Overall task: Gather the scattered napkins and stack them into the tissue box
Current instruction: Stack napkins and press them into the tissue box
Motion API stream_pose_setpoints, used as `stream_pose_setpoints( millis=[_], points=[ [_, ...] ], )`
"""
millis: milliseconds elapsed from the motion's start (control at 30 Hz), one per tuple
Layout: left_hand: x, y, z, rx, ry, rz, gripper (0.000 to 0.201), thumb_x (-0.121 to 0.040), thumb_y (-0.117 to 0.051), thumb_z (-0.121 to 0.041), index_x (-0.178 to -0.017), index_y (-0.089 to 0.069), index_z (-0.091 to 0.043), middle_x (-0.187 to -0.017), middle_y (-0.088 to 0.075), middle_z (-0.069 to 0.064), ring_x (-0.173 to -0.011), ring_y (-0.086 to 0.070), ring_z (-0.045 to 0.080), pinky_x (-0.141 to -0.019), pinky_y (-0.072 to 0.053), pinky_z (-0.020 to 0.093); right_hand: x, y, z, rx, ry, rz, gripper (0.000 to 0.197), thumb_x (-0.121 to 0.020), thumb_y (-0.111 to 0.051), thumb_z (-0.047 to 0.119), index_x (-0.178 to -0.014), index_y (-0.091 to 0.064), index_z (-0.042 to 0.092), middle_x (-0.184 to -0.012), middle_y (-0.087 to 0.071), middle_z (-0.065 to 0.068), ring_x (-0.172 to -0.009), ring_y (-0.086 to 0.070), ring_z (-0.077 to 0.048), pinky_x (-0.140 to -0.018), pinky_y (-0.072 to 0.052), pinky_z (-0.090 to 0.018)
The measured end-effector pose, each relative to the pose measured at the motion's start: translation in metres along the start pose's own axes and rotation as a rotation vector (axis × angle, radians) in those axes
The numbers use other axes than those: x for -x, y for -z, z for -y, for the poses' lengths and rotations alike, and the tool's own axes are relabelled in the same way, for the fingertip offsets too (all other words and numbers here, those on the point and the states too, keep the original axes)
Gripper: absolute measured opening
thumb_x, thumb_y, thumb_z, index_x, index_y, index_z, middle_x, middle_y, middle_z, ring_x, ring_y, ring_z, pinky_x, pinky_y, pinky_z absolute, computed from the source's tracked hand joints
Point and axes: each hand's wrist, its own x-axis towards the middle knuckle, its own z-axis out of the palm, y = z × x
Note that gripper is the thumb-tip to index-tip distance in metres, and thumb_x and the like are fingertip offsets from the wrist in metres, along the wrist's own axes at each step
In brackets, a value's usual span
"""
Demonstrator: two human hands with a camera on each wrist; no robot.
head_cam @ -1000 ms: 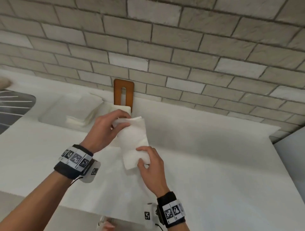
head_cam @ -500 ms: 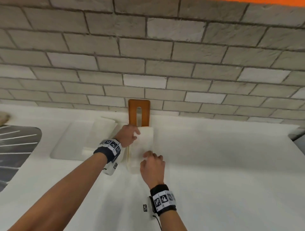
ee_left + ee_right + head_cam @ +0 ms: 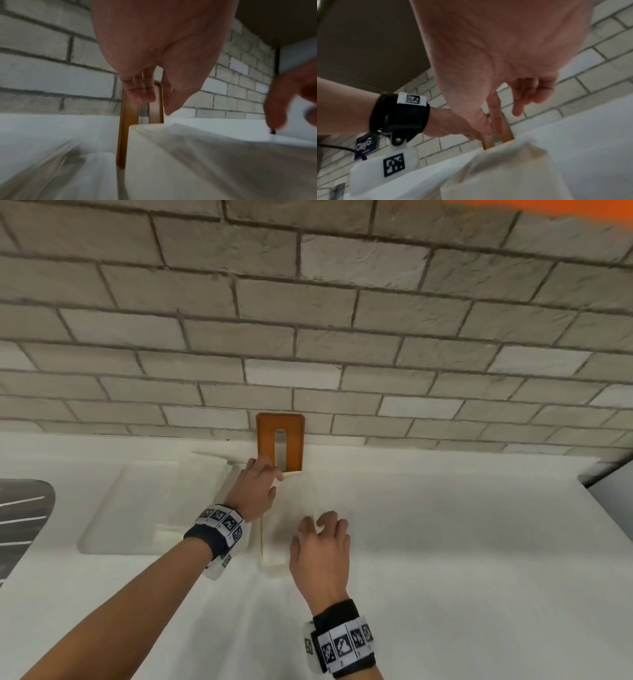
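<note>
A stack of white napkins (image 3: 294, 508) lies in the low wooden tissue box (image 3: 262, 539) on the white counter. The box's orange-brown slotted lid (image 3: 265, 440) stands against the brick wall behind it. My left hand (image 3: 257, 491) hovers over the stack's far end by the lid, its fingers (image 3: 137, 94) straight and holding nothing. Over the near end is my right hand (image 3: 320, 546), fingers loosely spread and off the paper. In the left wrist view the stack (image 3: 171, 162) fills the foreground beside the box's wooden edge (image 3: 121, 142). The right wrist view shows the stack's near corner (image 3: 505, 173) below my right hand (image 3: 513, 105).
A shallow white recess (image 3: 120, 508) lies left of the box, with more white folded napkins (image 3: 202, 474) at its right side. A dark ribbed surface (image 3: 24, 518) is at the far left. The counter (image 3: 479, 542) runs right to an edge (image 3: 582, 477).
Both hands carried the folded napkin forward and down onto the stack in the box, then let go of it. The right hand has lifted slightly off the near end.
</note>
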Motion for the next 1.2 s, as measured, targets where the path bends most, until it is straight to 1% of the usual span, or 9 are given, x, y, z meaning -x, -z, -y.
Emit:
stream_pose_setpoints(
  millis=[133,233,333,400,567,767,867,1000,1200],
  points=[
    [-0.001,-0.004,-0.013,0.051,-0.131,0.199,0.034,-0.108,-0.053,-0.024,-0.139,-0.062,-0.016,-0.147,-0.052,0.000,-0.138,-0.048,0.018,-0.119,-0.038,0.035,0.002,-0.002,0.009,-0.045,0.301,0.145,0.036,-0.101,-0.047,0.045,-0.122,-0.066,0.023,-0.137,-0.058,-0.005,-0.129,-0.055,-0.026,-0.102,-0.054,-0.042],
    [0.000,-0.028,-0.018,-0.165,-0.111,0.538,0.057,-0.112,-0.044,-0.036,-0.160,-0.037,-0.006,-0.172,-0.026,0.013,-0.160,-0.024,0.033,-0.129,-0.025,0.049,0.011,-0.031,0.001,0.073,0.373,0.327,0.046,-0.096,-0.062,0.049,-0.140,-0.058,0.032,-0.160,-0.051,-0.006,-0.151,-0.046,-0.031,-0.116,-0.048,-0.049],
    [0.002,-0.050,-0.022,-0.238,-0.044,0.566,0.078,-0.112,-0.044,-0.040,-0.169,-0.004,-0.007,-0.177,0.009,0.016,-0.164,0.003,0.036,-0.133,-0.013,0.052,0.010,-0.041,0.003,0.118,0.380,0.381,0.036,-0.079,-0.084,0.035,-0.114,-0.075,0.039,-0.116,-0.078,0.011,-0.106,-0.077,-0.018,-0.082,-0.065,-0.034],
    [0.000,-0.055,-0.025,-0.280,-0.028,0.619,0.077,-0.114,-0.033,-0.046,-0.168,0.009,-0.010,-0.175,0.022,0.012,-0.163,0.013,0.035,-0.133,-0.008,0.052,0.008,-0.042,0.014,0.156,0.415,0.371,0.019,-0.080,-0.083,0.032,-0.097,-0.081,0.038,-0.087,-0.077,0.014,-0.069,-0.074,-0.011,-0.062,-0.063,-0.029],
    [-0.011,-0.056,-0.010,-0.308,-0.069,0.652,0.073,-0.115,-0.028,-0.045,-0.167,0.016,-0.020,-0.173,0.030,0.003,-0.162,0.020,0.031,-0.133,-0.001,0.050,-0.002,-0.047,0.037,0.128,0.402,0.371,0.018,-0.079,-0.087,0.047,-0.076,-0.076,0.033,-0.066,-0.069,0.016,-0.052,-0.065,-0.007,-0.045,-0.045,-0.022],
    [-0.008,-0.010,-0.022,-0.327,-0.125,0.556,0.070,-0.113,-0.044,-0.035,-0.169,-0.008,-0.012,-0.178,-0.002,0.009,-0.165,-0.005,0.028,-0.130,-0.025,0.049,0.000,-0.036,0.024,0.089,0.372,0.282,0.033,-0.097,-0.064,0.022,-0.124,-0.069,0.041,-0.121,-0.073,0.009,-0.082,-0.074,-0.023,-0.065,-0.061,-0.038],
    [0.005,-0.001,-0.022,-0.377,-0.135,0.602,0.074,-0.110,-0.053,-0.033,-0.170,-0.010,-0.023,-0.178,-0.007,0.009,-0.163,-0.016,0.029,-0.125,-0.036,0.049,0.003,-0.028,0.022,0.166,0.409,0.297,0.040,-0.085,-0.070,0.012,-0.112,-0.076,0.042,-0.097,-0.076,0.010,-0.066,-0.071,-0.017,-0.054,-0.057,-0.032],
    [-0.004,-0.011,-0.013,-0.567,-0.090,0.661,0.114,-0.095,-0.070,-0.059,-0.169,0.007,-0.018,-0.172,-0.012,0.028,-0.153,-0.035,0.042,-0.120,-0.042,0.049,-0.003,-0.026,0.025,0.194,0.464,0.333,0.042,-0.066,-0.082,0.016,-0.093,-0.077,0.047,-0.060,-0.062,0.012,-0.045,-0.057,-0.009,-0.039,-0.041,-0.023],
    [-0.026,-0.018,-0.009,-0.593,-0.097,0.735,0.129,-0.087,-0.071,-0.070,-0.167,0.017,-0.020,-0.165,-0.029,0.033,-0.156,-0.026,0.047,-0.124,0.003,0.075,-0.010,-0.036,0.024,0.241,0.527,0.425,0.041,-0.050,-0.095,0.034,-0.083,-0.078,0.051,-0.049,-0.057,0.011,-0.037,-0.052,-0.006,-0.039,-0.034,-0.017]
  ],
)
